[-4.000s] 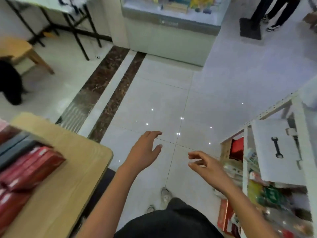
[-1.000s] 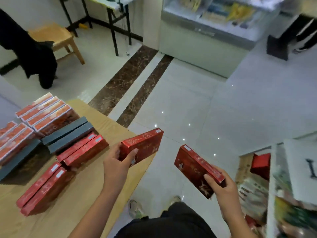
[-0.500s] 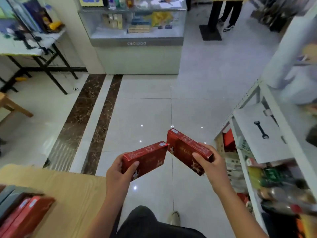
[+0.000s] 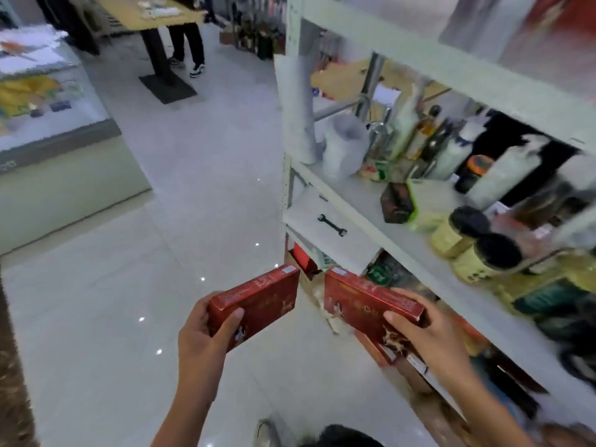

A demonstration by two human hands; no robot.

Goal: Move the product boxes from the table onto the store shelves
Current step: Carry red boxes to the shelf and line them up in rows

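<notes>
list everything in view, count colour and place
shelves: one unit, white, right side
left box: one, red, in left hand, over floor
right box: one, red, in right hand, beside shelves
jars: two, yellowish with black lids, middle shelf front
bottles: several, mixed colours, middle shelf back
sheet: one, white with black wrench picture, shelf end
display counter: one, pale, far left
hands: two, bare, each gripping a box

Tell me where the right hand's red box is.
Head view, lower centre-right: the right hand grips the red box beside the white shelves, just right of the second box in the left hand.
</notes>
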